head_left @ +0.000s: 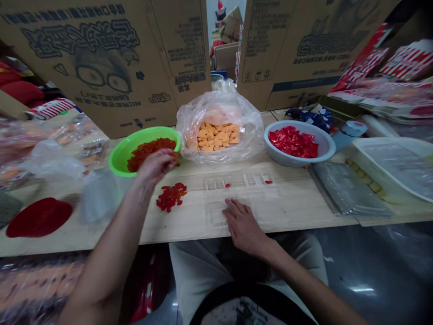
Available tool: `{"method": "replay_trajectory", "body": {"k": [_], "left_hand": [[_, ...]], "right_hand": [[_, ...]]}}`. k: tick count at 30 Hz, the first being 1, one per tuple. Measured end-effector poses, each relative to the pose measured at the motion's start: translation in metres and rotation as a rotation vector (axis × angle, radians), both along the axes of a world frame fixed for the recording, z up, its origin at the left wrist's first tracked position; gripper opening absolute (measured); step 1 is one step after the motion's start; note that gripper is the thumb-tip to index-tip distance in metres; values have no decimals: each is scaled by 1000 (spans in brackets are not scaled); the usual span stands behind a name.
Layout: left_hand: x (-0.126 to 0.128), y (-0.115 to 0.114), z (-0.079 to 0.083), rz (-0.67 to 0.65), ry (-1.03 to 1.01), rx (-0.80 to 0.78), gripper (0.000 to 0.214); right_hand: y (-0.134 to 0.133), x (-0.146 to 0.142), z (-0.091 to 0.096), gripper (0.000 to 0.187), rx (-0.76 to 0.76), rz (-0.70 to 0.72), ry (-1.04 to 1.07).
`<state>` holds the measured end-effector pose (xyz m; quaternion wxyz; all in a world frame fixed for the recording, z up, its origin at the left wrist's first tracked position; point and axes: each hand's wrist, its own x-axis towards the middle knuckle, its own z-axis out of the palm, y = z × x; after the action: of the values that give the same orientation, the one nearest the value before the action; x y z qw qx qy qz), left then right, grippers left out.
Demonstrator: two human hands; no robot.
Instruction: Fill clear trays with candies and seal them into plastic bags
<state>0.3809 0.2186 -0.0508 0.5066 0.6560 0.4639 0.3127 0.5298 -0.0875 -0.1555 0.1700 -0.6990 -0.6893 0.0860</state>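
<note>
My left hand [155, 166] hangs over the near rim of a lime-green plastic bowl [122, 155], its fingers bunched beside a heap of small dark red-orange pieces [150, 151]. Whether it holds any is hidden. Below it, a loose pile of red candied pieces [171, 196] lies on the wooden table [189, 225]. My right hand [241, 223] rests with spread fingers on a clear compartmented plastic tray [241, 189], which has single red pieces [227, 185] in its compartments.
A clear bag of orange cubes [216, 135] stands behind the tray. To its right, a grey-blue bowl [291, 160] holds red pieces. Stacked clear trays [348, 189] and a white tub [392, 167] occupy the right, plastic packets the left, and cardboard boxes [94, 67] form the back.
</note>
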Motion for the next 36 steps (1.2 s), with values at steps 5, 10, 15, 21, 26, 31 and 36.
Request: {"method": "replay_trajectory", "body": {"k": [5,10,15,21,26,31,36], "left_hand": [[43,-80,-58,-399,69,-192,23],[47,-78,-69,-429,318,-34,29],[41,-59,-56,-355,172,-236,32],[45,-57,-53,-292,-80,-520,16],[49,-61,-62,-350,192,-138,24],[51,-61,-74,-461,585,263,16],[38,-53,-69,-399,428,102,17]], "right_hand": [[0,0,-3,44,21,-18,15],[1,-1,-7,46,39,-21,26],[0,-2,-14,44,98,-48,32],[1,-2,-17,41,129,-59,20],[2,-2,-16,40,131,-65,5],[1,-3,-18,39,152,-67,5],[2,-3,-20,40,158,-65,10]]}}
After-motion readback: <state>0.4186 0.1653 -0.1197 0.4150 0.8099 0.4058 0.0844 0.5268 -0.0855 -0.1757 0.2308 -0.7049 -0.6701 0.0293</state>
